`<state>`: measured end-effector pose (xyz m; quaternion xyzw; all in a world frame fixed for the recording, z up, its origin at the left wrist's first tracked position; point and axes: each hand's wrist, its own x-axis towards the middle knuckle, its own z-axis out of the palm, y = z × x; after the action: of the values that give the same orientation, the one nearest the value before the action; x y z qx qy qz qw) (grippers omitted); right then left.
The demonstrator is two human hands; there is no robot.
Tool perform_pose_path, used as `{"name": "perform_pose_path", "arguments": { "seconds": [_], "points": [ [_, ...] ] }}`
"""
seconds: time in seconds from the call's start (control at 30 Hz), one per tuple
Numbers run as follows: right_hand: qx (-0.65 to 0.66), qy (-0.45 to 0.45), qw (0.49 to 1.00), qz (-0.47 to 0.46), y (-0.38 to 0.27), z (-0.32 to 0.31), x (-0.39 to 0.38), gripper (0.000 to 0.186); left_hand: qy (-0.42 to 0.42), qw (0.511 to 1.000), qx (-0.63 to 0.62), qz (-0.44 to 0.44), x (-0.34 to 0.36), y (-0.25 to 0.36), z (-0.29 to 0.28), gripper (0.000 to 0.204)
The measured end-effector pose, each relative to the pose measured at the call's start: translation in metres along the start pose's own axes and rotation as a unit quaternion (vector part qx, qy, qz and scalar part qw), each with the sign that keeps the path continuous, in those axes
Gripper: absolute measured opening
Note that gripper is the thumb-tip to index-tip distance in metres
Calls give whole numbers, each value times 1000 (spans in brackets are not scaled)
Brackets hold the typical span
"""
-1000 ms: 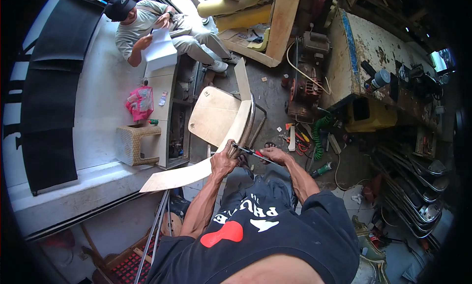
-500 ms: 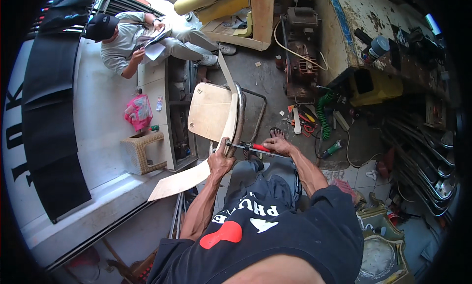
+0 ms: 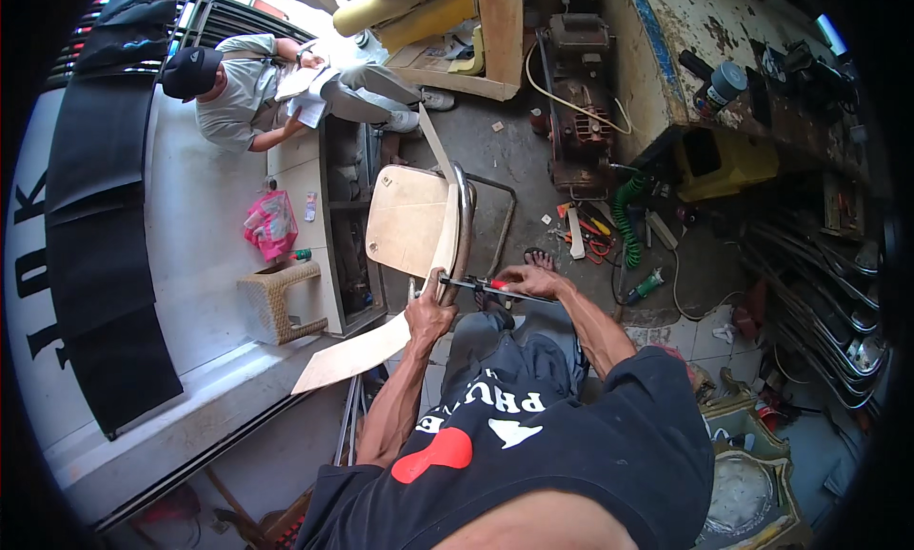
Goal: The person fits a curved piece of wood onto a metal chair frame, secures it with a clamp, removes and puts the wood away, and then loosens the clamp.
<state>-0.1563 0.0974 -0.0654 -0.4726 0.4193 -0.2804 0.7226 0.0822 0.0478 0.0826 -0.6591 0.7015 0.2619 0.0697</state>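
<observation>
A metal chair frame (image 3: 465,217) stands in front of me, with a pale plywood panel (image 3: 407,217) against it. Along the frame's curve runs a long bent plywood strip (image 3: 354,354), its wide end reaching toward the lower left. My left hand (image 3: 430,316) grips the strip and frame edge, thumb pointing up beside the clamp jaw. A black bar clamp (image 3: 466,283) with a red handle lies across that spot, its bar extending to the right. My right hand (image 3: 535,281) is closed round the red handle, covering most of it.
At the upper left a seated person (image 3: 238,98) holds papers. A wicker stool (image 3: 276,302) and a pink bag (image 3: 270,224) are at the left. Beyond the chair stands a rusty motor (image 3: 581,121). Pliers (image 3: 598,245), a green hose (image 3: 624,221) and an angle grinder (image 3: 645,285) lie on the floor.
My right hand has shifted slightly left along the clamp and covers more of the red handle. The seated person's hand has lowered to the papers.
</observation>
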Motion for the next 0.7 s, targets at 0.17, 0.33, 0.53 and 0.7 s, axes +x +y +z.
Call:
{"name": "perform_pose_path", "arguments": {
  "seconds": [0.17, 0.33, 0.53, 0.7],
  "points": [
    [117, -75, 963, 232, -34, -3, 0, 37, 7, 1000, 13, -1, -3, -7, 3, 78],
    [93, 39, 995, 7, -14, 8, 2, 43, 14, 1000, -1, 20, -1, -4, 3, 78],
    [-13, -20, 989, 143, -37, 4, -6, 49, 25, 1000, 16, 6, -3, -11, 9, 78],
    [-18, -71, 982, 176, -65, -10, -10, 50, 20, 1000, 3, 20, 1, -8, 7, 77]
  ]
}}
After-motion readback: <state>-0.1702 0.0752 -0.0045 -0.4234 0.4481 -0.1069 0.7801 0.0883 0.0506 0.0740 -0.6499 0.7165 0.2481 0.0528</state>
